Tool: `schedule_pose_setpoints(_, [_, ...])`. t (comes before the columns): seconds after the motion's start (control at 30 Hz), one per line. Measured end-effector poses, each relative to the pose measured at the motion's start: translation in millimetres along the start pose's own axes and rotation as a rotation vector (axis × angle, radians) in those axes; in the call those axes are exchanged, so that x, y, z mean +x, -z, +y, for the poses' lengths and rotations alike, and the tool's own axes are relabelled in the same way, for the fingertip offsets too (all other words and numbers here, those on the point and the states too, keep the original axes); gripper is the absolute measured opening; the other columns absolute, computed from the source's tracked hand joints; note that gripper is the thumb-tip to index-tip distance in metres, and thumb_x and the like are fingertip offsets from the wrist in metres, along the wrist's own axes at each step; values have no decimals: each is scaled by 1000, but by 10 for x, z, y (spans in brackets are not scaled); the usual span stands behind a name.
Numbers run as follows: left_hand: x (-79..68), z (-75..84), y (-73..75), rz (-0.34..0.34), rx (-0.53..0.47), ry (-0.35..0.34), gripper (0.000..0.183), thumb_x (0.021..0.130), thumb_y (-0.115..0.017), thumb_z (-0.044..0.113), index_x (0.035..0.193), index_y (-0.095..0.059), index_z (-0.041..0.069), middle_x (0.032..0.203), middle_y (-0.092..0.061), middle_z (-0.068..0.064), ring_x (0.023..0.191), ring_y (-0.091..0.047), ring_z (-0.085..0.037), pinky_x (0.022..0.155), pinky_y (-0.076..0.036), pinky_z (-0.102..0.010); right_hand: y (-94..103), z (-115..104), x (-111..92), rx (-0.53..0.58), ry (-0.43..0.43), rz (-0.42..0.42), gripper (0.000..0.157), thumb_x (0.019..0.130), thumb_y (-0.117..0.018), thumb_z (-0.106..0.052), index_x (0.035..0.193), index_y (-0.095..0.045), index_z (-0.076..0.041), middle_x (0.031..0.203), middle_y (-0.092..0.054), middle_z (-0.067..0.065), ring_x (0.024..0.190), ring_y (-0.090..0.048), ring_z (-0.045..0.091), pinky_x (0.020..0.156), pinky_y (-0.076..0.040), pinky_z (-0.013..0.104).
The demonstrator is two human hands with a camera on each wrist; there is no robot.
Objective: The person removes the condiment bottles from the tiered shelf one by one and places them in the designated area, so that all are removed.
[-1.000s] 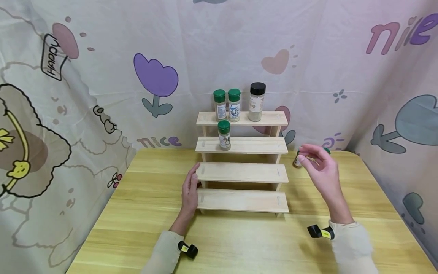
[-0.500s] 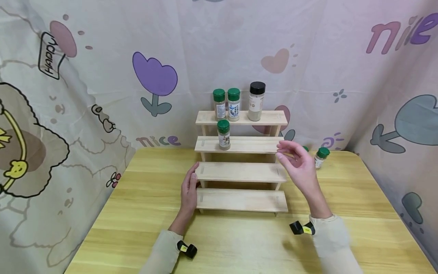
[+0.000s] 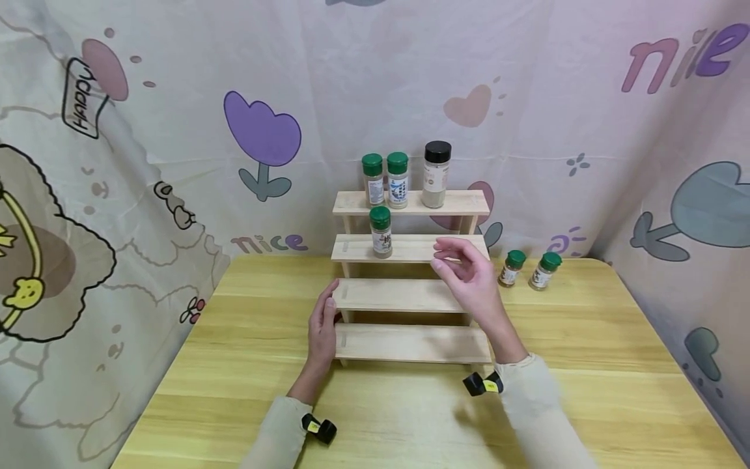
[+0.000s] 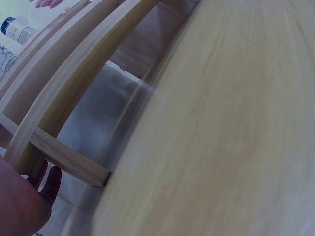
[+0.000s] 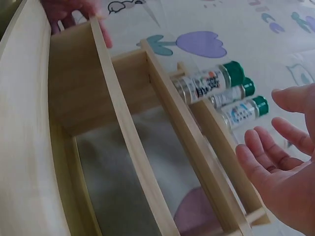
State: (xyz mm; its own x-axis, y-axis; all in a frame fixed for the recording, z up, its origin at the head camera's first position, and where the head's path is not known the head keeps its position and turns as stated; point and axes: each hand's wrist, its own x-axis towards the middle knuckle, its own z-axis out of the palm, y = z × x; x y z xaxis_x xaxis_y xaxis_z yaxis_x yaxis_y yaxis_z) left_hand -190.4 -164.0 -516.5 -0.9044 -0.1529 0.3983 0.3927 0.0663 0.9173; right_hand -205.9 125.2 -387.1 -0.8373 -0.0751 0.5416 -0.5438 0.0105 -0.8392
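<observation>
A pale wooden four-step rack [image 3: 404,294] stands on the table. My left hand [image 3: 321,326] holds its left side at the lower steps; in the left wrist view the fingers [image 4: 51,184] reach in under a shelf board. Over the right half of the second step from the top, my right hand [image 3: 471,277] hovers with loosely bent fingers and nothing in them. Left of it on that step is a green-capped spice jar [image 3: 382,242]. The top step bears two more green-capped jars [image 3: 398,189] and a taller black-capped spice jar [image 3: 435,185].
Two small green-capped spice jars [image 3: 541,277] stand on the wooden table [image 3: 410,417], right of the rack. A printed cloth [image 3: 351,98] hangs behind and along both sides. Each wrist wears a small black camera [image 3: 482,383].
My right hand has moved left, from near the two jars on the table to over the rack's second step, uncovering those jars. My left hand keeps its place.
</observation>
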Motion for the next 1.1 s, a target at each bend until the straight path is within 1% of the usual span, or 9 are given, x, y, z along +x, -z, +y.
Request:
schedule_pose_setpoints(0.1, [9, 11, 3, 3, -1, 6, 41, 113, -36, 16, 150, -52, 8, 157, -47, -9, 148, -35, -23, 116, -31, -22, -110, -2, 58, 24, 6, -13, 36, 95, -68, 6, 129, -59, 11, 123, -62, 27, 112, -60, 44, 95, -55, 28])
schedule_pose_setpoints(0.13, [12, -42, 6, 6, -1, -1, 41, 113, -36, 17, 150, -52, 10, 157, -47, -7, 148, -35, -22, 116, -31, -22, -141, -4, 78, 29, 9, -17, 36, 94, -69, 6, 129, -59, 10, 123, -62, 26, 112, -60, 44, 96, -55, 29])
schedule_pose_setpoints(0.17, [11, -42, 5, 7, -3, -1, 41, 113, -36, 17, 150, -52, 9, 157, -47, -7, 148, -35, -23, 116, -31, -22, -174, -9, 100, 28, 9, -21, 36, 95, -69, 5, 129, -59, 10, 123, -63, 24, 112, -60, 42, 96, -55, 30])
schedule_pose_setpoints(0.33, [15, -47, 9, 13, -22, -15, 41, 113, -35, 11, 150, -50, 2, 157, -45, -16, 147, -36, -26, 113, -34, -19, -336, -7, 218, 19, -7, -34, 40, 96, -72, -5, 133, -60, 2, 123, -64, 16, 115, -62, 34, 100, -54, 35])
schedule_pose_setpoints(0.47, [14, -50, 8, 6, -34, -25, 41, 113, -34, 8, 149, -49, -1, 157, -44, -20, 146, -36, -28, 113, -34, -18, -453, -2, 305, 33, -15, -25, 43, 96, -73, -8, 135, -59, 1, 124, -64, 17, 118, -60, 38, 103, -52, 37])
schedule_pose_setpoints(0.67, [9, -44, 4, -8, -31, -24, 41, 113, -35, 13, 150, -51, 5, 157, -47, -12, 147, -36, -23, 115, -32, -21, -603, -4, 444, 28, -25, -5, 45, 94, -74, -5, 136, -59, -1, 128, -61, 20, 120, -59, 35, 106, -49, 43])
schedule_pose_setpoints(0.83, [3, -32, 7, -10, -30, -24, 41, 113, -35, 16, 150, -51, 6, 157, -46, -12, 148, -35, -23, 115, -32, -21, -707, 5, 528, 42, -21, -3, 51, 94, -74, -4, 141, -55, 2, 133, -60, 22, 120, -59, 38, 105, -49, 51])
schedule_pose_setpoints(0.93, [4, -29, 8, -10, -24, -28, 41, 113, -35, 16, 150, -51, 6, 157, -46, -13, 148, -35, -24, 115, -32, -21, -754, 16, 572, 42, -22, 0, 52, 94, -75, -6, 141, -55, 1, 131, -61, 20, 119, -60, 35, 104, -50, 50])
schedule_pose_setpoints(1.1, [5, -29, 12, -7, -23, -25, 41, 113, -35, 16, 150, -51, 7, 157, -47, -10, 147, -36, -23, 115, -33, -21, -810, 29, 623, 13, -33, 7, 50, 94, -76, -12, 139, -57, -1, 126, -64, 14, 115, -62, 27, 101, -53, 43])
